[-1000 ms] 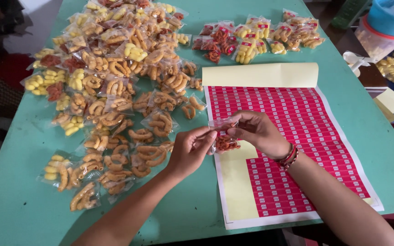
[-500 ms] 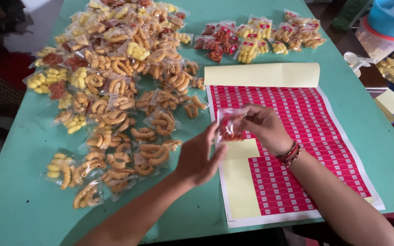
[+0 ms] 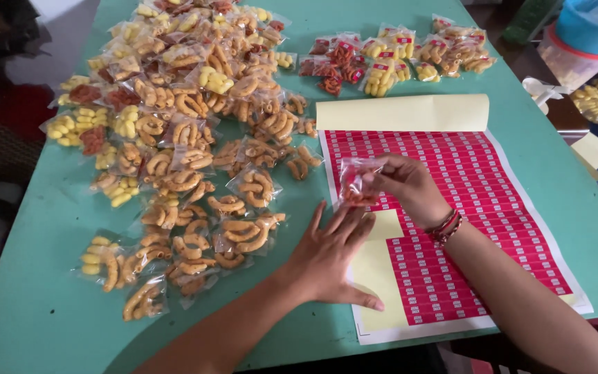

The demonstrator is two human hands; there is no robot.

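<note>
My right hand (image 3: 410, 185) pinches a small clear snack packet (image 3: 354, 183) with reddish pieces, held upright over the left edge of a red sticker sheet (image 3: 479, 201). My left hand (image 3: 330, 256) lies flat with fingers spread, pressing on the green table (image 3: 57, 325) and the bare yellow backing (image 3: 375, 277) where stickers are gone, just below the packet. The sheet's yellow cover (image 3: 403, 112) is folded back at its top.
A large pile of clear packets of orange, yellow and red curled snacks (image 3: 188, 138) covers the table's left half. A smaller group of packets with red stickers on them (image 3: 396, 59) lies at the top. A blue tub (image 3: 593, 24) and more snacks sit far right.
My left hand let go of the packet and dropped flat onto the sheet's edge. My right hand lifted the packet slightly and keeps holding it.
</note>
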